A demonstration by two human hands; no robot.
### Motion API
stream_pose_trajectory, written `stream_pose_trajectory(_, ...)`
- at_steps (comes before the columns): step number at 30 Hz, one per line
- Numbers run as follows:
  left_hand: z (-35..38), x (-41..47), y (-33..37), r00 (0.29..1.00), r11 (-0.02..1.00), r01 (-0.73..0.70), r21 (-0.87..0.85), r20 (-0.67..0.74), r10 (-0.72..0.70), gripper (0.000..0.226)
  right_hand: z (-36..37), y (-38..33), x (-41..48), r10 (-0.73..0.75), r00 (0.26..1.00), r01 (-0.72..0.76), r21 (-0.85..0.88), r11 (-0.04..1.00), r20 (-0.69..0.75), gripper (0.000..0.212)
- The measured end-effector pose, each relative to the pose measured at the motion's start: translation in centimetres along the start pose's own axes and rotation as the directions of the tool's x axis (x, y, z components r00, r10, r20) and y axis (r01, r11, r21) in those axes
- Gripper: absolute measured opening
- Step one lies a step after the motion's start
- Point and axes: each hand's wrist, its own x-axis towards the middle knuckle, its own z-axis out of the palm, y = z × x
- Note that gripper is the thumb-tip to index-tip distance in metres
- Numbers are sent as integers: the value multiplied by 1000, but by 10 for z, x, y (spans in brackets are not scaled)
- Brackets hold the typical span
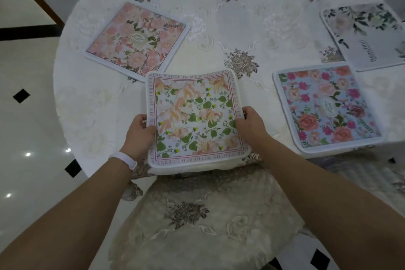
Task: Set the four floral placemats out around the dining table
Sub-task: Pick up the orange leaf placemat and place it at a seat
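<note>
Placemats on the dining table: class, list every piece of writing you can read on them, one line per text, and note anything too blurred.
"WATCH IN MY MEMORY" – top border of the held placemat.
"WITHERED CHERRY" – its near border, upside down.
Side border lettering: too distorted.
White placemat: one script word, sideways, unreadable.
Pink placemat and blue placemat: centre medallion text too small.

4 floral placemats [197, 116], 1 dining table [230, 26], 2 hands [140, 133], 1 wristband [123, 159].

Four square white-edged floral placemats: pink one [137, 40] flat at left; lettered-border peach one [192, 123] at near edge; blue one [326, 108] flat at right; pale one [368, 35] far right.
</note>
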Motion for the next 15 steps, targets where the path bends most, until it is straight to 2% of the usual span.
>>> stream_pose_trajectory(6,3,-9,-18,994,988,-89,122,-55,97,36,1,18,-7,-76,996,80,-126,989,40,36)
stream_pose_trajectory(10,0,-17,-27,991,983,-125,134,-25,130,42,0,26,-15,-97,994,104,-139,985,56,38)
stream_pose_trajectory(15,-4,-25,-33,987,961,-154,230,-19,162,43,1,36,-23,-99,992,110,-171,979,75,35)
